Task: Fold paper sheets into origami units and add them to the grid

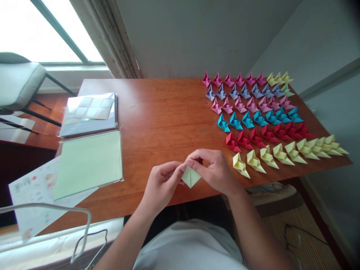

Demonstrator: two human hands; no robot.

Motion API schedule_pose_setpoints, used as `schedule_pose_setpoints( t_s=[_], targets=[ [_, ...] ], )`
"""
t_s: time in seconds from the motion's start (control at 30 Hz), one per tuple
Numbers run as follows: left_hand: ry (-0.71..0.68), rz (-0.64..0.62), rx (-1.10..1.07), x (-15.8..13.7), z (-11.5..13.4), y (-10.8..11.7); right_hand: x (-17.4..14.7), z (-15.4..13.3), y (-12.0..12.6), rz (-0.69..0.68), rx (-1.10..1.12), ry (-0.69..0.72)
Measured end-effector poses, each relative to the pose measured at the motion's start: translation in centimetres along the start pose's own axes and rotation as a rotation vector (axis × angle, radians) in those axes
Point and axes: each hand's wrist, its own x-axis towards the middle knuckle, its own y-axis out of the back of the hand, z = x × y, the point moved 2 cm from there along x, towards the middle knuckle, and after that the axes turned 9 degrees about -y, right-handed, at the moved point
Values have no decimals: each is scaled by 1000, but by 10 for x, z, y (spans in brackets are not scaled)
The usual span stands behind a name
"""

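Between my two hands is a small folded piece of pale green paper (191,177), diamond-shaped with a crease down its middle. My left hand (163,182) pinches it at the upper left, thumb and fingertips together. From the other side my right hand (212,168) grips its top edge, with the thumb against the paper and the fingers bent over it. The thumbs almost meet at the top corner. Both hands hold the paper low over the front edge of the wooden table (157,123). Fingertips behind the paper are partly hidden.
Rows of folded paper figures stand at the right: pale yellow (268,156), red (257,138), blue (248,120), pink (240,105), purple (234,92) and magenta (228,80). At the left lie light green paper sheets (90,161), a glossy pack (84,125) and a printed sheet (33,191).
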Motion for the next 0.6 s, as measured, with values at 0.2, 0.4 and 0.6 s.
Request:
schedule_pose_setpoints(
  t_s=[0.2, 0.4, 0.6],
  targets=[
    [53, -66, -116, -1, -5, -1, 0, 1, 0, 92, -17, -6],
    [13, -9, -105, 0, -9, 0, 1, 7, -1, 76, 89, -73],
    [16, -48, -53, 0, -4, 3, -1, 19, -2, 100, 87, -151]
  ],
)
